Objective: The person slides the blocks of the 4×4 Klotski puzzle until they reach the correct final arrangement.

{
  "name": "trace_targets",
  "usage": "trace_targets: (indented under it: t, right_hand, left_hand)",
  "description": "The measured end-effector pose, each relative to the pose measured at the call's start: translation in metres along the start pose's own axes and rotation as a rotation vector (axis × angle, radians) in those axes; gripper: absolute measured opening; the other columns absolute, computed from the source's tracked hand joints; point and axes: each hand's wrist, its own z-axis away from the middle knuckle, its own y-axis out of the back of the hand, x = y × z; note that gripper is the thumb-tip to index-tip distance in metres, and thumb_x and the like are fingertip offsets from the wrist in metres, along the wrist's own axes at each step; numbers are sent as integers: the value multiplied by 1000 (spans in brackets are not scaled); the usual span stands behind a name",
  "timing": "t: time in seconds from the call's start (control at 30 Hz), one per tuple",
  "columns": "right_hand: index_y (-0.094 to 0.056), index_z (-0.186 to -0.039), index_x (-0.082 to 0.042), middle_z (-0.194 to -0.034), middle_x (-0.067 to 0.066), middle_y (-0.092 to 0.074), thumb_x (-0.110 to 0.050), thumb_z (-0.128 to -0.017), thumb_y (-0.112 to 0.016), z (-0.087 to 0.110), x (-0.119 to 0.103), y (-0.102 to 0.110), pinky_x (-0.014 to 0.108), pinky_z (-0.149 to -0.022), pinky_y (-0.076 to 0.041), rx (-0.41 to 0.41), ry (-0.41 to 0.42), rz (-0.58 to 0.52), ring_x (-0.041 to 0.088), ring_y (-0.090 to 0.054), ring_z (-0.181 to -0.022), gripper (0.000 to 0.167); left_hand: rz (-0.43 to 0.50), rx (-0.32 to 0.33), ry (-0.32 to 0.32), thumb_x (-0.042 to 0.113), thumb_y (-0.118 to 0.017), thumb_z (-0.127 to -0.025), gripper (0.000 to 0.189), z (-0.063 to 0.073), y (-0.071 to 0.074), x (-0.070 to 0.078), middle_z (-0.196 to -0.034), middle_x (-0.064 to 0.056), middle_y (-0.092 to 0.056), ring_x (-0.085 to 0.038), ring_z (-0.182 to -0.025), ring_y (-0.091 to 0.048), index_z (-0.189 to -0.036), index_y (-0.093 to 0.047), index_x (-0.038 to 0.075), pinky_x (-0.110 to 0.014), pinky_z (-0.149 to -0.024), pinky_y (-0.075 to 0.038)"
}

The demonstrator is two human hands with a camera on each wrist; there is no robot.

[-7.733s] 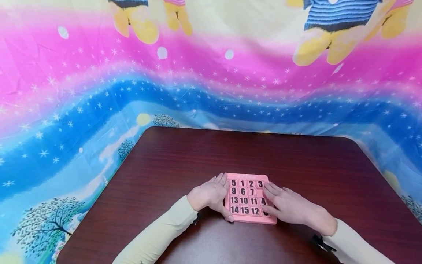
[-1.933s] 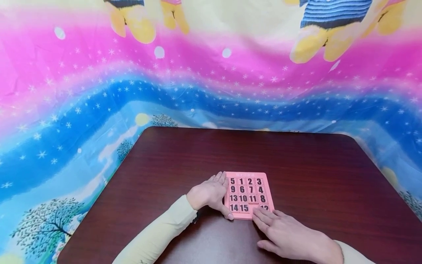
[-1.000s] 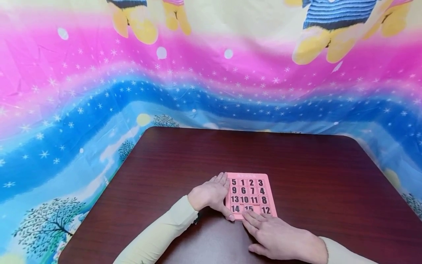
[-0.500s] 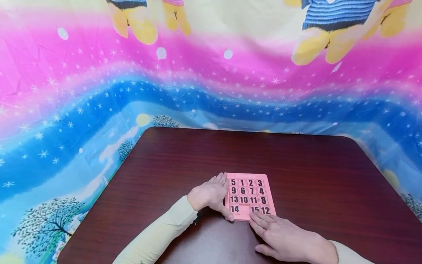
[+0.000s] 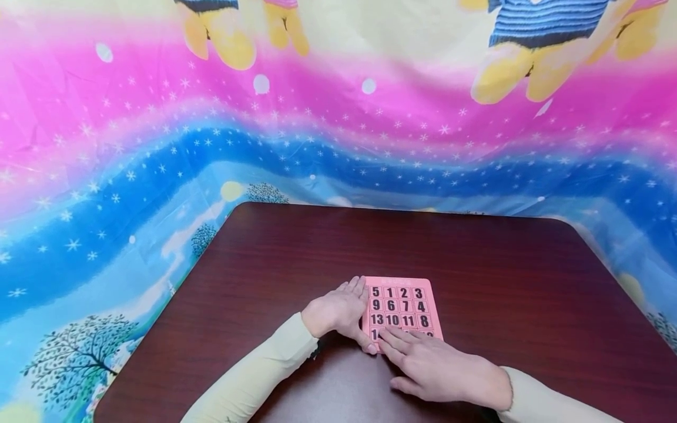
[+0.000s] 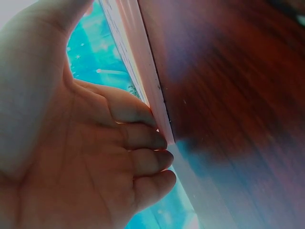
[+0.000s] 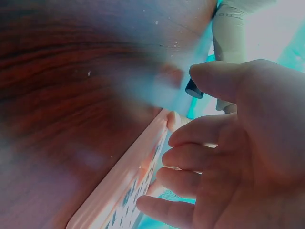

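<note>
A pink sliding number puzzle (image 5: 406, 305) lies flat on the table, its top three rows of numbered tiles readable. Along its left side rest the straight fingers of my left hand (image 5: 338, 310), with the thumb at the near left corner. In the left wrist view that hand (image 6: 81, 152) touches the puzzle's side wall (image 6: 141, 62). My right hand (image 5: 436, 365) lays extended fingertips on the bottom row, around the 14 tile, hiding most of that row. The right wrist view shows the right hand (image 7: 238, 167) with slightly bent fingers over the puzzle (image 7: 119, 179).
The dark brown wooden table (image 5: 307, 252) has rounded far corners. Behind and beside it hangs a colourful printed cloth (image 5: 328, 129). A small black object (image 7: 194, 89) on the left sleeve shows in the right wrist view.
The 4 and 8 tiles went up the right column, then 12 and 15 slid right along the bottom row. My right hand has since moved left onto 14; the left hand stayed put.
</note>
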Motion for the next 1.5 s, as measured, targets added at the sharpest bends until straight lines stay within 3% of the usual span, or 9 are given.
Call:
trace_targets:
  t: [0.23, 0.67, 0.93, 1.27, 1.5]
  right_hand:
    - [-50, -144, -7, -151, 11, -48, -44, -97, -55, -4, 2, -2, 49, -107, -46, -61, -28, -13, 25, -45, -140, 60]
    - [-57, -137, -6, -143, 12, -56, -43, -96, -57, 14, 11, -6, 49, -102, -49, 34, 0, 44, 27, -53, -132, 56]
    - [-58, -135, -5, -142, 14, -56, -44, -97, -55, 23, 13, -7, 49, -102, -50, 41, -30, 29, 28, -54, -132, 55]
    - [-53, -141, -5, -147, 13, -51, -40, -97, -57, -9, 29, 5, 52, -108, -45, -31, -119, -84, 30, -47, -138, 56]
    - [-51, -143, -6, -152, 13, -46, -43, -97, -56, -22, 29, 0, 55, -109, -43, -77, -146, -127, 30, -42, -142, 59]
  left_hand:
    - [7, 3, 6, 79, -71, -64, 132, 0, 0, 0, -164, -20, -15, -29, -153, -14, -155, -20, -1, -38, -126, -19]
    - [-1, -3, 14, 81, -70, -62, 133, -1, 0, 0, -164, -19, -14, -28, -153, -14, -155, -20, 0, -37, -126, -19]
    - [3, 1, 9, 81, -70, -62, 133, -1, 0, 0, -164, -19, -15, -29, -153, -15, -155, -20, 0, -38, -126, -19]
    - [16, -8, 15, 80, -71, -62, 133, -1, -2, -1, -164, -19, -13, -28, -153, -14, -155, -20, 0, -38, -126, -19]
    - [-12, -16, 18, 82, -68, -63, 133, -1, -1, 1, -164, -19, -13, -28, -153, -14, -156, -19, 1, -37, -126, -20]
